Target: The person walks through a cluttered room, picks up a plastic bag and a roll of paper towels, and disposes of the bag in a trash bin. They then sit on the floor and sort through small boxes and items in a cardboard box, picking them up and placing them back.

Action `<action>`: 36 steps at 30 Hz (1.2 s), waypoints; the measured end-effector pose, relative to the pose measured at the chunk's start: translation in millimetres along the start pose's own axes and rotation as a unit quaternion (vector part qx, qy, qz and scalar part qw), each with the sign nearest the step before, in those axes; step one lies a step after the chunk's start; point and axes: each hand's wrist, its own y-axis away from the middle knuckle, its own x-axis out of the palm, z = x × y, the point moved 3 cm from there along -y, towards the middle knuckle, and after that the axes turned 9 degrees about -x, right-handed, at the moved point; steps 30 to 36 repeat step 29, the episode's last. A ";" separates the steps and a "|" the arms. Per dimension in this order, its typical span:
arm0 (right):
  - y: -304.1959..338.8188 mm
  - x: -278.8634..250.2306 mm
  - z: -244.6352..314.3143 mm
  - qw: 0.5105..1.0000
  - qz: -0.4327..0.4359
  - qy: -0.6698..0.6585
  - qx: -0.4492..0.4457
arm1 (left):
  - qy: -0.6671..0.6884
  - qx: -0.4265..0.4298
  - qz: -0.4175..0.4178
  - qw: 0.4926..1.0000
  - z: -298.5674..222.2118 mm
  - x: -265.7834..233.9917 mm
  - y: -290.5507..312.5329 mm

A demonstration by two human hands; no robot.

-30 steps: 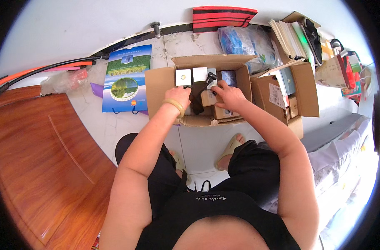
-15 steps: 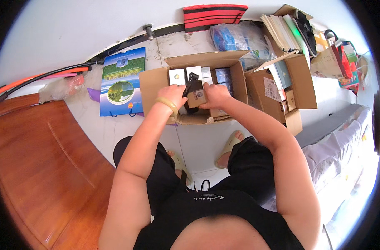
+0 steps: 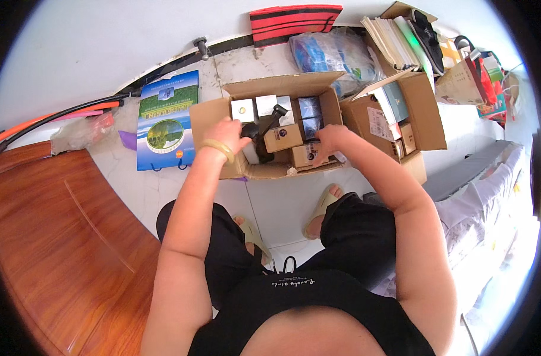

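An uncovered cardboard carton (image 3: 264,89) stands in front of me, packed with small boxes. My left hand (image 3: 226,139) is at the carton's left side, thumb apart from the fingers, beside a black object with a thin stem and knob (image 3: 273,117). A small brown box (image 3: 283,137) lies tilted against that black object. My right hand (image 3: 332,142) hovers over the carton's right front part, fingers spread, close to another brown box (image 3: 305,155) and dark blue boxes (image 3: 309,107). White boxes (image 3: 243,111) fill the back left. Neither hand visibly grips anything.
A second carton (image 3: 428,113) with boxes stands to the right, a box of papers (image 3: 389,44) behind it. A blue-green paper bag (image 3: 166,121) lies left. Plastic-wrapped goods (image 3: 336,56) and a red folded bag (image 3: 294,24) are at the wall. Brown wooden furniture (image 3: 62,237) fills the left.
My right hand has let go of the small brown box and moved right. My left hand has drawn left, away from the black object. The view has shifted slightly.
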 end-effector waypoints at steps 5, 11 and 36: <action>-15.0 32.5 -8.2 0.992 -0.055 -0.103 -0.052 | -0.003 -0.095 0.035 0.995 36.0 -17.8 -0.5; -22.6 35.9 7.2 0.868 -0.054 -0.479 -0.117 | 0.027 -0.104 0.099 0.989 35.7 3.8 -11.3; -86.2 55.2 -21.4 0.950 -0.224 0.218 -0.023 | 0.003 -0.109 0.123 0.986 29.7 1.1 -15.0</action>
